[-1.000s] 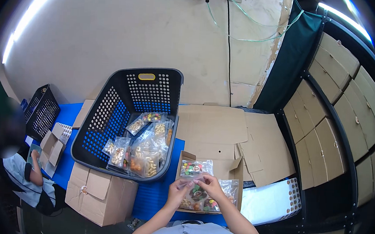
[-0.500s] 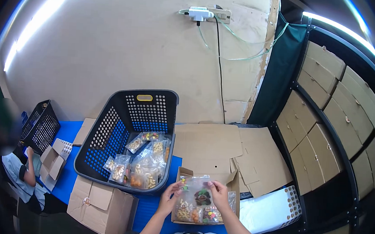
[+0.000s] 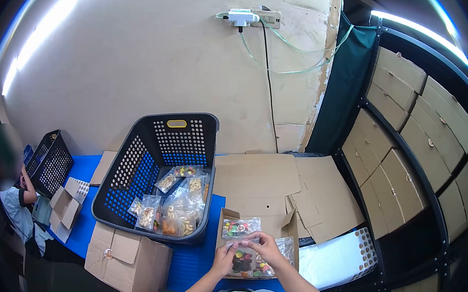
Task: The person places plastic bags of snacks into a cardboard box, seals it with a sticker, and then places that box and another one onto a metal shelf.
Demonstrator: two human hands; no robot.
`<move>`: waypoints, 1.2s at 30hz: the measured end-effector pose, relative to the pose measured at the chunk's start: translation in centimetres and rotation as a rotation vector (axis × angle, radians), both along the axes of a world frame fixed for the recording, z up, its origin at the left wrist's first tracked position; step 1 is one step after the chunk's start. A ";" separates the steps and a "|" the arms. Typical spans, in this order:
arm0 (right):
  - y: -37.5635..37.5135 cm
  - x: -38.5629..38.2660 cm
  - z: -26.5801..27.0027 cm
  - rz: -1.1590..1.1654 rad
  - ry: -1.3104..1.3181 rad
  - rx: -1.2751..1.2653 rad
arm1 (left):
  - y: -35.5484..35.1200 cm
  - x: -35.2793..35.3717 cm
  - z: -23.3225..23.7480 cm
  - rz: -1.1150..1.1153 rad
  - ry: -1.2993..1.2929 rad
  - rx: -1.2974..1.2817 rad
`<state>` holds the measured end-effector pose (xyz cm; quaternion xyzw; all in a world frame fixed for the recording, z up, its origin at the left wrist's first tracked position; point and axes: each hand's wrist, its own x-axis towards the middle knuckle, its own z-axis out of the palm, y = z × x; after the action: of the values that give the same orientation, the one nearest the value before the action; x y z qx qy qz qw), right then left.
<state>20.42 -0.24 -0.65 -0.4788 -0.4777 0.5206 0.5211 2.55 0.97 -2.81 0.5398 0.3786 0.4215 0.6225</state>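
My left hand (image 3: pixel 224 260) and my right hand (image 3: pixel 263 248) are close together, fingers pinched on the top edge of a clear plastic bag (image 3: pixel 242 264) holding dark and coloured pieces. The bag hangs over the open cardboard box (image 3: pixel 221 228) in front of me. Behind my fingers, a packet of colourful sweets (image 3: pixel 240 226) lies at the far end of the box. More packets show partly beside my right wrist, including a packet of sweets (image 3: pixel 263 267). My hands hide some of the box's contents.
A black perforated basket (image 3: pixel 123 209) with several snack packets stands to the left, behind a closed carton (image 3: pixel 125 254). Flattened cardboard (image 3: pixel 253 174) lies behind the box. Right are a sticker sheet (image 3: pixel 339 257) and shelved cartons (image 3: pixel 398 177). At far left sits another person (image 3: pixel 18 213).
The bag has come down towards me, and my hands have moved closer together along its top edge. The sweets packet at the box's far end now shows. The other person's arm has risen.
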 end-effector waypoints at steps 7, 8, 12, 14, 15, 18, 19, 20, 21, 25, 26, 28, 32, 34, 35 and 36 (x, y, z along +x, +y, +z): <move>-0.7 2.8 -0.4 -0.120 0.138 -0.249 | 0.5 -0.6 -0.9 -0.251 0.110 0.095; -0.7 3.3 -0.4 -0.221 0.209 -0.260 | 0.3 -0.5 -1.1 -0.257 0.109 0.093; -0.1 5.8 -4.2 -0.542 0.290 -0.287 | -1.5 -0.4 0.5 -0.381 0.460 0.525; 0.0 6.1 -6.1 -0.553 0.325 -0.320 | -1.7 0.5 1.1 -0.410 0.726 0.675; -0.1 6.1 -6.3 -0.563 0.355 -0.346 | -1.7 0.9 1.2 -0.432 0.988 0.831; -0.7 5.4 -6.3 -0.548 0.412 -0.306 | -0.6 0.8 -0.7 -0.351 0.773 0.759; -0.9 5.2 -5.4 -0.549 0.420 -0.283 | -0.1 0.7 -1.3 -0.335 0.671 0.676; -1.2 5.5 -4.3 -0.553 0.420 -0.286 | 0.4 0.8 -2.0 -0.340 0.670 0.673; -1.4 5.7 -2.7 -0.515 0.470 -0.280 | 0.7 0.7 -2.7 -0.266 0.583 0.485; -1.9 8.1 -5.1 -0.228 0.089 -0.188 | 2.9 1.2 -6.3 -0.119 0.312 -0.046; -2.1 8.5 -5.8 -0.269 -0.040 -0.287 | 3.5 1.4 -6.6 -0.173 0.227 -0.107; -1.6 9.7 -8.1 -0.379 -0.332 -0.248 | 4.8 2.1 -9.5 -0.299 0.127 -0.200; 1.6 14.2 -13.5 -0.512 -0.798 -0.128 | 7.0 3.7 -10.3 -0.181 0.520 0.408; 3.6 14.3 -13.0 -0.518 -0.638 -0.253 | 8.5 4.7 -10.0 -0.177 0.637 0.523; 4.3 14.2 -12.4 -0.519 -0.475 -0.371 | 9.1 5.1 -10.4 -0.169 0.755 0.638; 5.2 14.5 -14.6 -0.529 -0.578 -0.258 | 9.7 5.4 -11.0 -0.171 0.752 0.640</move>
<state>34.93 4.99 -15.26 -0.7730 -0.3957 0.2686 0.4168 7.98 10.68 -13.80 0.8475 0.3830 0.2402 0.2783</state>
